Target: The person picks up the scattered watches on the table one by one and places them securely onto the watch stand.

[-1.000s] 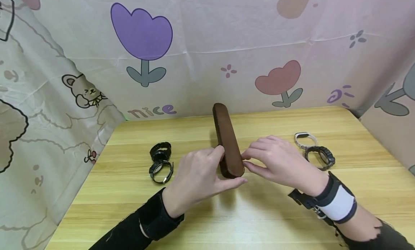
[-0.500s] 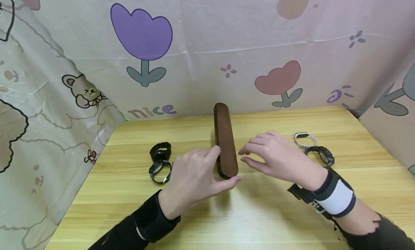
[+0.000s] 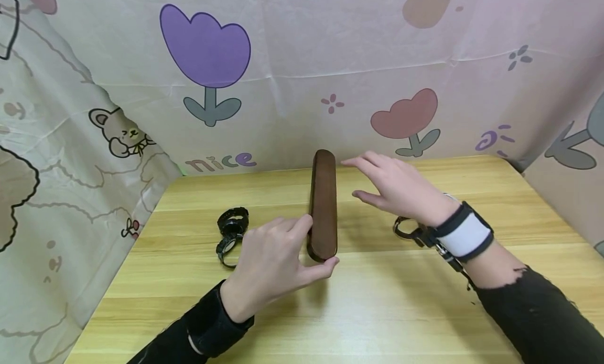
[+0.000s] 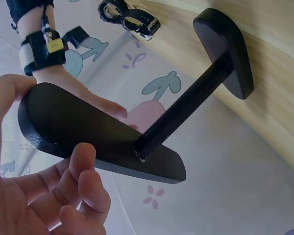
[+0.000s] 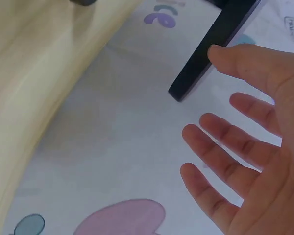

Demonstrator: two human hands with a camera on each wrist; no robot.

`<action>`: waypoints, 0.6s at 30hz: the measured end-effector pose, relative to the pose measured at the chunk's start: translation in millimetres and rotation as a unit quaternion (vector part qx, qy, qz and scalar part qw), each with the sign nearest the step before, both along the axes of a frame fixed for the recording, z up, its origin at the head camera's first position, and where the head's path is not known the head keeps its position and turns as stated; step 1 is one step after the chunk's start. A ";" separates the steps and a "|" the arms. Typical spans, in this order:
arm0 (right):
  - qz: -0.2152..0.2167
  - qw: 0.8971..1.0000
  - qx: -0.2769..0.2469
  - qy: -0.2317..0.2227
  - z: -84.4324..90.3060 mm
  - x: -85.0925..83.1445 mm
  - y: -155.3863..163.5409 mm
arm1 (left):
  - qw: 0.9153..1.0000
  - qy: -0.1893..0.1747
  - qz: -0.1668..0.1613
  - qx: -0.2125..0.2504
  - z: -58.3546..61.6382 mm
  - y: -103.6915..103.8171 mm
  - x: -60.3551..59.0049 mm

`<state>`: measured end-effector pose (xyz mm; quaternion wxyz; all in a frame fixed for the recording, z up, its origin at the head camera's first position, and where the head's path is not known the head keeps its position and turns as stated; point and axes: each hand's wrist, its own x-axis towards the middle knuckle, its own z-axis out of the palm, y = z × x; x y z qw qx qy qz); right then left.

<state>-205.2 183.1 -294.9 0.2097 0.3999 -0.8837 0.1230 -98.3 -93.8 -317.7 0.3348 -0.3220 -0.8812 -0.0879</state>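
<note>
A T-shaped display stand [image 3: 324, 201] with a long brown top bar stands mid-table. The left wrist view shows its black underside, slanting post [image 4: 186, 105] and rounded base [image 4: 235, 58] on the wood. My left hand [image 3: 276, 259] holds the bar's near end, thumb on the end and fingers along the left side. Right of the bar's far end, my right hand [image 3: 401, 188] is spread, with nothing in it. The right wrist view shows its fingers [image 5: 220, 152] apart and its thumb overlapping the black bar [image 5: 201, 68].
Two black watches [image 3: 232, 222] lie left of the stand. On the right, my right wrist mostly hides a white band [image 3: 450, 196] and a black watch, both visible as a pair [image 4: 130, 19] in the left wrist view. A printed cloth [image 3: 292, 117] hangs behind the table.
The bar's near end has swung left with my left hand, so the bar now points nearly straight away. My right hand has left its side and moved toward the far end.
</note>
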 end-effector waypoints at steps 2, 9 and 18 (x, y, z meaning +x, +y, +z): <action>-0.002 1.000 0.008 -0.014 1.1 -10.3 -3.7 | 1.000 0.002 0.000 0.000 -0.6 -2.2 -0.1; -0.011 0.995 0.033 -0.091 2.8 -38.8 -17.3 | 1.000 0.015 -0.002 0.010 -2.1 -8.4 -0.8; 0.016 0.988 0.014 -0.153 -0.1 -57.0 -24.6 | 0.999 0.024 -0.013 0.021 -3.6 -20.5 -5.2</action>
